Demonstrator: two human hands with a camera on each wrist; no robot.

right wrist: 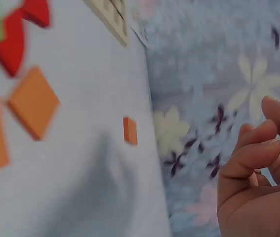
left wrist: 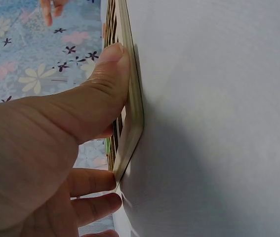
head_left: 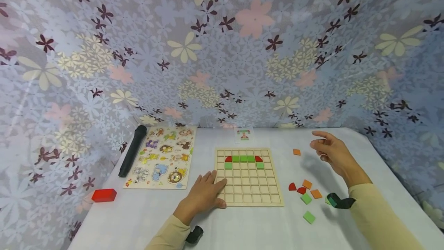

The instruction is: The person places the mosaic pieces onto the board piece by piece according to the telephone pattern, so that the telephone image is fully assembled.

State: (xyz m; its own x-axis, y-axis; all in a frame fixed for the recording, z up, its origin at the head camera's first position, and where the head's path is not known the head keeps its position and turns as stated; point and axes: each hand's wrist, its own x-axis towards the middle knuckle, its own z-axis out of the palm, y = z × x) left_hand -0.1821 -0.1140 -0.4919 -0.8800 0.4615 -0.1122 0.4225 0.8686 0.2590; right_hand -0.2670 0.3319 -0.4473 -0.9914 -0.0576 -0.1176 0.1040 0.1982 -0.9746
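A wooden grid board lies on the table. Near its top, green squares and red quarter-round pieces form an arch. My left hand rests at the board's left edge, thumb near the front corner. In the left wrist view the thumb touches the board's edge. My right hand hovers above the table, right of a lone orange square. Its fingers are loosely bent, with nothing visible between them, also in the right wrist view.
Loose orange, red and green pieces lie right of the board. A pattern card stands behind it. At left are an animal puzzle board, a black cylinder and a red block. Floral cloth hangs behind.
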